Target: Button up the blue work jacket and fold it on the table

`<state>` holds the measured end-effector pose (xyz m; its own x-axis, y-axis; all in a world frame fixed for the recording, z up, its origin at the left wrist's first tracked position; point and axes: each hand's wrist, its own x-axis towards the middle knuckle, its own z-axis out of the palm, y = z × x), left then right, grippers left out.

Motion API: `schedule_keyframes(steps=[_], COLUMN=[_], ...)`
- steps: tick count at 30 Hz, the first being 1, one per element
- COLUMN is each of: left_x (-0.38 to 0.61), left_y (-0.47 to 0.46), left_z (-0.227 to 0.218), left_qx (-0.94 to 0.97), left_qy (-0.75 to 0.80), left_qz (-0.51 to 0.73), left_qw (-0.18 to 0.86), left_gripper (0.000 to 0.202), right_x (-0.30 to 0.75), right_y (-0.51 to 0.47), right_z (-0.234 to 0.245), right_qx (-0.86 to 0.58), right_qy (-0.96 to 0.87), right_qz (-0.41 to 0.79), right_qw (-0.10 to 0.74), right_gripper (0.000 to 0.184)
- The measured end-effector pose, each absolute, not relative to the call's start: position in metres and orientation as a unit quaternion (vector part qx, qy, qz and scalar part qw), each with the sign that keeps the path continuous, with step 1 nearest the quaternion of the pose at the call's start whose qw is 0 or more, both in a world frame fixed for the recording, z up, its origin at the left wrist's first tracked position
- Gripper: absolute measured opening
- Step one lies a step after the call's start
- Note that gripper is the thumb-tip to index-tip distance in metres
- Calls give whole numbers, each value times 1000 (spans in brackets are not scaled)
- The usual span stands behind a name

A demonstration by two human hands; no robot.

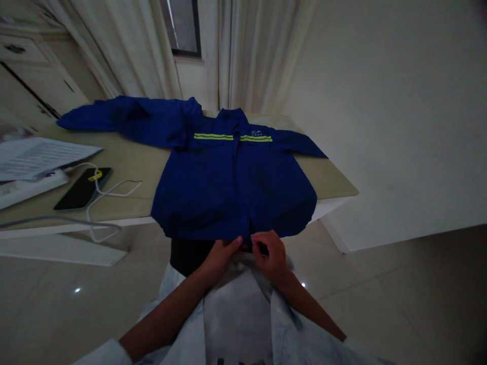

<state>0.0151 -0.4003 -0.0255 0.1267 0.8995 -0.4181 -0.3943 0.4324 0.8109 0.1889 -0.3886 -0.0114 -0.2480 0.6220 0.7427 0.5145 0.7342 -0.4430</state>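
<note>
A dark blue work jacket (pixel 232 187) with a yellow-green reflective stripe across the chest lies spread face up on a beige table (pixel 125 172), its sleeves stretched out sideways. Its lower hem comes over the near table edge towards me. My left hand (pixel 224 255) and my right hand (pixel 271 257) meet at the middle of that hem, fingers pinching the front opening. A small dark part shows between the right fingers, too dim to identify.
A black phone (pixel 82 188) with a white cable, papers (pixel 41 157) and a white power strip (pixel 30 188) lie at the table's left. Cabinets (pixel 38 71) stand behind, curtains (pixel 258 56) hang at the back, and a wall (pixel 391 111) rises right. Tiled floor surrounds the table.
</note>
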Motion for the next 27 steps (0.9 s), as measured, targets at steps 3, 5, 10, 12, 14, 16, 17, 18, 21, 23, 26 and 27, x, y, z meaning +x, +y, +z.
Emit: schedule_keyframes(steps=[3, 5, 10, 12, 14, 16, 17, 18, 21, 23, 26, 27], left_x=[28, 33, 32, 30, 30, 30, 31, 32, 34, 34, 31, 29], left_y=[-397, -396, -397, -399, -399, -398, -398, -397, -394, -392, -389, -388], left_z=[-16, -11, -9, -8, -7, -5, -4, -4, -7, -10, -15, -16], left_qx=[188, 176, 178, 207, 240, 268, 279, 287, 291, 281, 281, 283], left_qy=[472, 475, 525, 557, 586, 609, 618, 625, 635, 633, 625, 618], left_qz=[510, 523, 515, 508, 502, 496, 494, 491, 486, 488, 481, 471], left_qw=[694, 685, 654, 624, 589, 558, 545, 534, 525, 531, 547, 562], left_gripper=[59, 57, 50, 47, 44, 40, 38, 37, 37, 37, 39, 39], right_x=[194, 198, 203, 203, 202, 202, 202, 203, 205, 206, 206, 207], right_y=[-388, -386, -382, -380, -379, -376, -375, -374, -371, -369, -369, -369], right_z=[-13, -13, -12, -12, -13, -14, -14, -15, -19, -21, -24, -25], right_qx=[-361, -378, -376, -373, -371, -365, -359, -354, -352, -354, -360, -363], right_qy=[-802, -809, -820, -813, -804, -799, -800, -803, -811, -812, -800, -795], right_qz=[39, 35, 49, 63, 84, 100, 104, 105, 95, 92, 105, 111], right_qw=[474, 449, 429, 442, 456, 468, 469, 467, 457, 455, 468, 473], right_gripper=[22, 23, 18, 18, 17, 18, 19, 20, 20, 19, 18, 17])
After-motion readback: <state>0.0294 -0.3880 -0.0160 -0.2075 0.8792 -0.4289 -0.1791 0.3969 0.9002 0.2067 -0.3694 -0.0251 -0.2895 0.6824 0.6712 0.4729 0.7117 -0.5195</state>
